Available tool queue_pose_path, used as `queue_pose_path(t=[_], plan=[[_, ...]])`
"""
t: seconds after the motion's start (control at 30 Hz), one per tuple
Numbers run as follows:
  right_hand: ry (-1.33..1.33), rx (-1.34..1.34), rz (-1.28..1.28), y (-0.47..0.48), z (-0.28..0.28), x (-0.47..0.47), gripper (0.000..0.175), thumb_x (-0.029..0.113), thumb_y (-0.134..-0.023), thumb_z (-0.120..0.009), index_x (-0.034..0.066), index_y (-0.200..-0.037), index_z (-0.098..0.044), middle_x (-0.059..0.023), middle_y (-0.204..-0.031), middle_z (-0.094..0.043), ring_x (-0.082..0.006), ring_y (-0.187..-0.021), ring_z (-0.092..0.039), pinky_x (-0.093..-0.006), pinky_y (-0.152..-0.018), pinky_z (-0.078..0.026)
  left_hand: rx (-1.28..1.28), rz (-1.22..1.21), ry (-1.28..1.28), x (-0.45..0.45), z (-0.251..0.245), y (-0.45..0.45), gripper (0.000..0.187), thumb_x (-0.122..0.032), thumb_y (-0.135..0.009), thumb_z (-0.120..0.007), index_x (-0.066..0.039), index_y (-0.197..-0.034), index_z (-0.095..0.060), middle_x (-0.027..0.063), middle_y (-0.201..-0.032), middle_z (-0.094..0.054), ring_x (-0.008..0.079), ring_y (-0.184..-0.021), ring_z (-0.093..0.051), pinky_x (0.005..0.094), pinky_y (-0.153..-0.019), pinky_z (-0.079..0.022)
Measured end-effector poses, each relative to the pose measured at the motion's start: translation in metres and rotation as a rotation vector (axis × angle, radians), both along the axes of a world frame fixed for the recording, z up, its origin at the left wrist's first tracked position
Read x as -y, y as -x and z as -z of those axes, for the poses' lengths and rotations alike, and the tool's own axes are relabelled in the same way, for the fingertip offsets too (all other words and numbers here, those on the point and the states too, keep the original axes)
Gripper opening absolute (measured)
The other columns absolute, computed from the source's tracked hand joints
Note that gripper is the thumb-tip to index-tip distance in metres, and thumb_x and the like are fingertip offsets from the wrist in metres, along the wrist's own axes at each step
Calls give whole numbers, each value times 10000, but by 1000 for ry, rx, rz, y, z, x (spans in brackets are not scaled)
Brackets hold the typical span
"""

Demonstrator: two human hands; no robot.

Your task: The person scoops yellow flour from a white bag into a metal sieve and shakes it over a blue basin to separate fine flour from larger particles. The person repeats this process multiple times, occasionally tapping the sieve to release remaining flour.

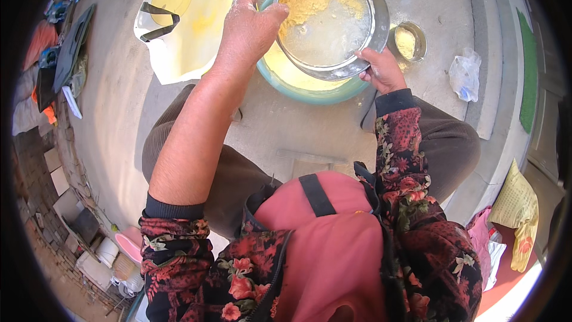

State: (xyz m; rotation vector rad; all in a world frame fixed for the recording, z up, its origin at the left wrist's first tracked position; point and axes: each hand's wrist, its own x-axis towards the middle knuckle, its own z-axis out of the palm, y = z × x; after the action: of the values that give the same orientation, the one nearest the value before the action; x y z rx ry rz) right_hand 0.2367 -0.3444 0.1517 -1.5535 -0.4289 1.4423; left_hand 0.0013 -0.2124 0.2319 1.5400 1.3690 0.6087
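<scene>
My right hand (383,70) grips the lower right rim of a round metal sieve (342,38), thumb over the edge. Yellow flour or meal lies along the upper and left part of its mesh. Under the sieve is a green basin (304,94) with yellow powder in it. My left hand (254,20), dusted with powder, is beside the sieve's left rim with thumb and fingers apart; whether the thumb touches the rim I cannot tell. To the left stands an open white bag (178,62) with a dark handle and yellow powder inside.
A small metal cup (420,42) of yellow powder stands right of the basin. Farther right lie a clear plastic bag (465,74) and a concrete step (491,112). Piled cloths and bags are at far left. A pink basin (129,243) and a yellow printed cloth (514,201) lie lower down.
</scene>
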Motion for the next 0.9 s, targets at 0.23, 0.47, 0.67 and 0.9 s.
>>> queue_pose_path(t=[0.23,0.47,0.67,0.9], plan=[[275,155,199,19,83,11,199,30,-829,-515,-95,-981,-546,-140,-710,-601,-195,-443,-574,-279,-334,-374,217,-107,-81,1,-29,1,616,-392,-847,-631,15,-1294,-514,241,-1251,-541,291,-1161,-552,378,-944,-464],[306,196,184,48,137,21,315,34,-824,-492,-76,-1119,-510,-163,-758,-615,-209,-446,-592,-291,-330,-383,414,-147,110,4,-43,-3,362,-256,-880,-586,33,-1097,-596,75,-936,-610,148,-824,-561,272,-732,-449],[400,144,171,64,140,24,263,24,-844,-499,-74,-1088,-505,-161,-766,-605,-203,-468,-577,-281,-340,-368,422,-103,135,4,-45,0,297,-235,-885,-576,5,-1054,-614,54,-891,-603,126,-814,-553,259,-728,-440],[416,47,224,62,145,26,258,20,-846,-476,-77,-1083,-505,-169,-743,-606,-219,-466,-582,-290,-338,-357,423,-118,116,6,-50,0,259,-245,-888,-567,-11,-976,-634,42,-827,-597,115,-769,-547,248,-703,-437]])
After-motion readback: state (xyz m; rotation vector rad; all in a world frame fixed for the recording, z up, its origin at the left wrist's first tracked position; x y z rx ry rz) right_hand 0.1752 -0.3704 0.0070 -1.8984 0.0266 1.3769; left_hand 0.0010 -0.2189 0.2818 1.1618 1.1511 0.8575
